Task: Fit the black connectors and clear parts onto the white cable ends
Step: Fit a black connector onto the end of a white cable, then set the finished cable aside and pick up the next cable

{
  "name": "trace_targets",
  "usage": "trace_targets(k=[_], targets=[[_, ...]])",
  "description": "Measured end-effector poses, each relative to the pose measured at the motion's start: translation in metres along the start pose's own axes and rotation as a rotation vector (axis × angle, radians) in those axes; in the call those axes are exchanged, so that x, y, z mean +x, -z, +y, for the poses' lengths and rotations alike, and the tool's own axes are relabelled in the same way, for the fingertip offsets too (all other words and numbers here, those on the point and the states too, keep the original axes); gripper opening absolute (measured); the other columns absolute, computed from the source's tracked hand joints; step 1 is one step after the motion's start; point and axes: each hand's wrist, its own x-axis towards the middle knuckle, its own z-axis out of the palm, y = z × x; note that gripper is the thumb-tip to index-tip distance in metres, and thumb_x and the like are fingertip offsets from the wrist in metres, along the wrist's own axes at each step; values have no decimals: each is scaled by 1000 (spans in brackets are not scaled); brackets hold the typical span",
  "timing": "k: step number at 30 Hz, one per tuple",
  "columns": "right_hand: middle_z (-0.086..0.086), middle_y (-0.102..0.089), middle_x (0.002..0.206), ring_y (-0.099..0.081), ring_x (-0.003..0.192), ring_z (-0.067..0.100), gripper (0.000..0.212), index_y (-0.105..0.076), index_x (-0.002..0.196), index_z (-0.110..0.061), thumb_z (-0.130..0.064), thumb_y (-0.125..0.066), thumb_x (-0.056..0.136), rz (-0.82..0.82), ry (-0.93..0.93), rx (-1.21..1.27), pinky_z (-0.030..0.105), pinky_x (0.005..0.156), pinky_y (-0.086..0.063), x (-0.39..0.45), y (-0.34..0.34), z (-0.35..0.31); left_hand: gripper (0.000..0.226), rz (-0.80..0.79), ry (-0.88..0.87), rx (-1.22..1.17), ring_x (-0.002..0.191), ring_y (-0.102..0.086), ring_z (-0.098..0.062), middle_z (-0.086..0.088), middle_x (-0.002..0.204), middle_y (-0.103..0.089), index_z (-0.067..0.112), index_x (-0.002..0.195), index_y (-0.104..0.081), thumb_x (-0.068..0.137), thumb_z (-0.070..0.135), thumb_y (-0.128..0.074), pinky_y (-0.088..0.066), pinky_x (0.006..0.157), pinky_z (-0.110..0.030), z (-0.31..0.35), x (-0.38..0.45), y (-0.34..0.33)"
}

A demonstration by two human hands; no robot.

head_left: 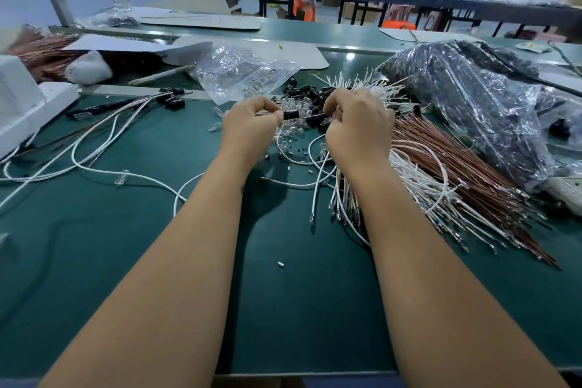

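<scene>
My left hand (250, 124) pinches a black connector (291, 114) at its left end, fingers curled. My right hand (357, 126) curls around another black connector (316, 120) just right of it, and white cable loops (310, 164) hang below both hands. A pile of loose black connectors (307, 93) and clear parts (291, 104) lies just behind the hands. A thick bundle of white cables (419, 189) fans out under my right wrist. Finished white cables with black ends (171, 99) lie at the left.
A clear bag of clear parts (239, 72) sits behind the pile. A large bag of black parts (466, 104) fills the right. Brown wires (466, 173) lie beside the white bundle. White boxes (28, 104) stand at the left edge of the green mat (141, 246).
</scene>
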Motion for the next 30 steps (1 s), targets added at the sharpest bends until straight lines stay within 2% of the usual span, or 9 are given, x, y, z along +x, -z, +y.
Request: trace_targets(k=[4, 15, 19, 23, 27, 30], targets=[[-3, -49, 86, -42, 87, 16, 30, -65, 91, -23, 2, -50, 84, 14, -4, 38, 31, 82, -25, 0, 0, -1, 14, -26, -45, -64, 39, -32, -2, 17, 40, -41, 19, 74, -65, 87, 15, -62, -30, 41, -11, 1, -1, 0], [-4, -47, 90, -46, 91, 17, 28, -66, 94, -23, 0, -51, 86, 53, -16, 47, 29, 81, -26, 1, 1, 1, 16, -5, -100, -78, 42, -34, -1, 16, 44, -44, 19, 71, -66, 86, 17, -65, -32, 44, -11, 1, -2, 0], [-3, -43, 85, -41, 84, 16, 30, -69, 94, -21, 3, -51, 85, 25, 65, 83, 31, 79, -27, -2, -1, -2, 11, -40, -142, -97, 45, -38, 0, 16, 49, -47, 18, 77, -67, 88, 16, -66, -34, 48, -11, 2, -5, -2], [-2, -44, 86, -40, 86, 17, 33, -72, 94, -17, 7, -51, 84, 36, 78, 112, 30, 80, -31, -2, -1, -1, 7, -48, -171, -80, 43, -40, 3, 10, 55, -47, 12, 82, -68, 89, 14, -65, -34, 47, -9, 5, -7, -4], [-1, -43, 87, -36, 87, 17, 36, -71, 95, -14, 10, -49, 80, 55, 107, 34, 28, 81, -26, -2, 0, 0, 8, -74, -162, -53, 42, -39, 3, 10, 53, -47, 8, 84, -69, 89, 14, -66, -34, 47, -8, 7, -10, -4], [1, -48, 88, -43, 89, 19, 33, -71, 100, -10, 10, -49, 84, 46, 109, 117, 27, 80, -28, -1, -1, -2, 9, -71, -162, -55, 44, -39, 3, 6, 57, -48, 8, 85, -69, 90, 15, -65, -34, 49, -9, 8, -11, -4]])
